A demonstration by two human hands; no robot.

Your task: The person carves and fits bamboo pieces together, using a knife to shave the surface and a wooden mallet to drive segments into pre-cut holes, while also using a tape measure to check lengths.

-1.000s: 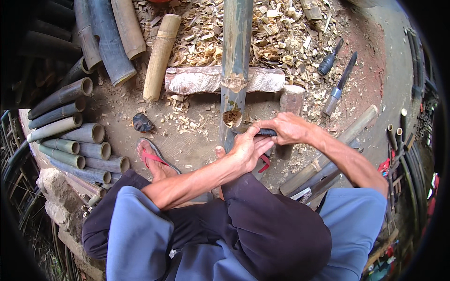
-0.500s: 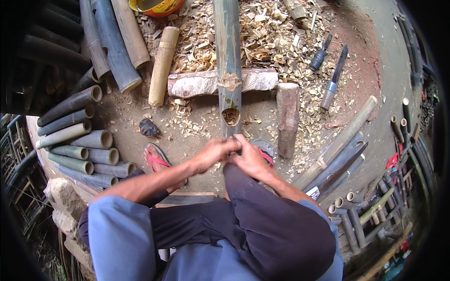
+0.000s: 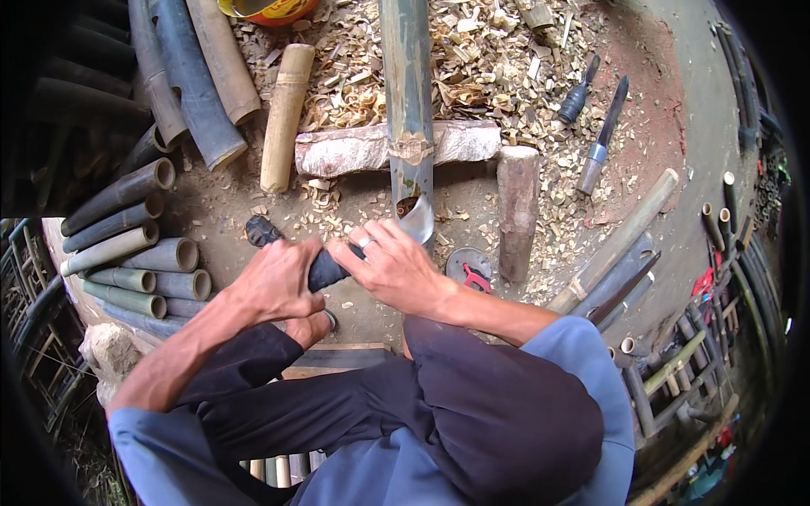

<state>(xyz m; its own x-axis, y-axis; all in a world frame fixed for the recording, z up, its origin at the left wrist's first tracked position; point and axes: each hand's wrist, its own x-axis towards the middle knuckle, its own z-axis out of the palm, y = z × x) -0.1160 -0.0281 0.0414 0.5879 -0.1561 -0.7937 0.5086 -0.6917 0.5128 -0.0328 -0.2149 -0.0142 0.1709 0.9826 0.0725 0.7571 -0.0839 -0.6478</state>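
Observation:
My left hand (image 3: 280, 277) is wrapped round the thick dark handle (image 3: 326, 268) of a knife-like tool. My right hand (image 3: 393, 263), wearing a ring, is closed round the same tool nearer its blade. The broad, shiny, curved blade (image 3: 419, 223) lies over the near end of a bamboo pole (image 3: 410, 93), at the edge of a hole (image 3: 407, 205) cut in its wall. The blade partly covers that hole. The pole rests across a pale, rough wooden block (image 3: 344, 155) and points away from me. My hands hide part of the tool and the pole's near end.
Wood chips (image 3: 472, 76) cover the far ground. Cut bamboo tubes (image 3: 118, 194) are stacked at the left. Two dark-handled tools (image 3: 596, 152) lie at the right, beyond a short upright-looking log (image 3: 517, 211). A black lump (image 3: 263, 230) lies past my left hand. More bamboo (image 3: 620, 244) lies right.
My hands were together near the pole's end; now my left hand is further left and both grip the tool. Its blade has come into view over the hole. The view has shifted slightly.

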